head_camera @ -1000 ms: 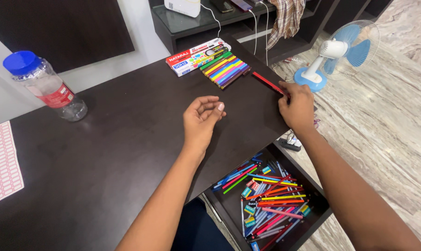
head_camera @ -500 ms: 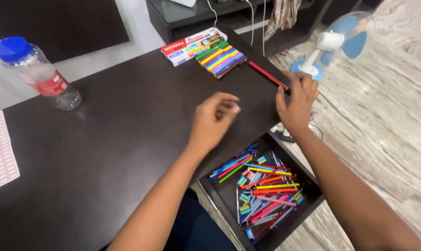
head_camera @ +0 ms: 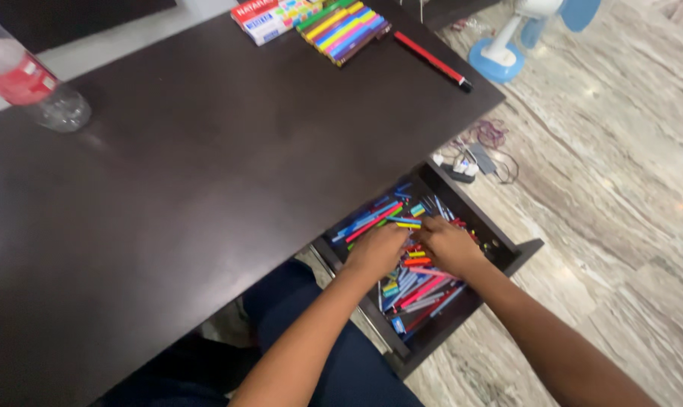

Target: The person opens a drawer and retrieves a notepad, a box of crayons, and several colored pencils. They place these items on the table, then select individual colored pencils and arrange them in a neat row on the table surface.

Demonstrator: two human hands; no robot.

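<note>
Both my hands are down in an open dark drawer [head_camera: 519,255] under the table's front edge. The drawer is full of several loose coloured pens and pencils [head_camera: 424,290]. My left hand [head_camera: 377,249] lies knuckles-up on the pile with its fingers curled into it. Just to its right, my right hand [head_camera: 448,243] has its fingertips among the pens, close to the left hand. The fingers hide whether either hand holds a pen. On the dark table [head_camera: 206,166], a red pencil [head_camera: 432,60] lies alone near the far right corner.
A row of coloured markers [head_camera: 343,26] and a flat box [head_camera: 260,16] lie at the table's far edge. A clear bottle with a red label [head_camera: 32,83] stands at far left. On the marble floor are a blue-and-white fan [head_camera: 507,45] and a power strip with cables [head_camera: 469,162].
Both hands left the tabletop and dropped into the drawer. My right hand let go of the red pencil, which stays on the table. The view tilted downward.
</note>
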